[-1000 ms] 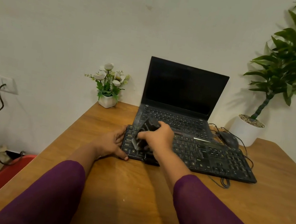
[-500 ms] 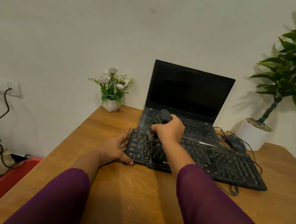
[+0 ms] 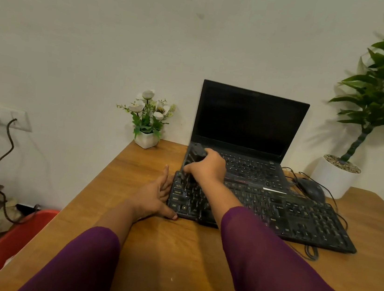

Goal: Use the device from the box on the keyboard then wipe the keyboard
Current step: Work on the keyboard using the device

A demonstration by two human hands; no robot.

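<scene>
Hands low, sleeves purple: left hand [image 3: 155, 196] flat, fingers straight, braced against left end of keyboard [image 3: 275, 212]; right hand [image 3: 207, 167] curled round dark device [image 3: 196, 152], tip down on far-left keys. Black keyboard before laptop [image 3: 250, 119], toward far edge of table [image 3: 172, 252].

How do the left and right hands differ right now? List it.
The left hand has straight fingers against the keyboard at its left end; the right hand curls round the dark device. The left hand rests on the table; the right hand is raised over the keys. Both are at the keyboard's left part.
</scene>
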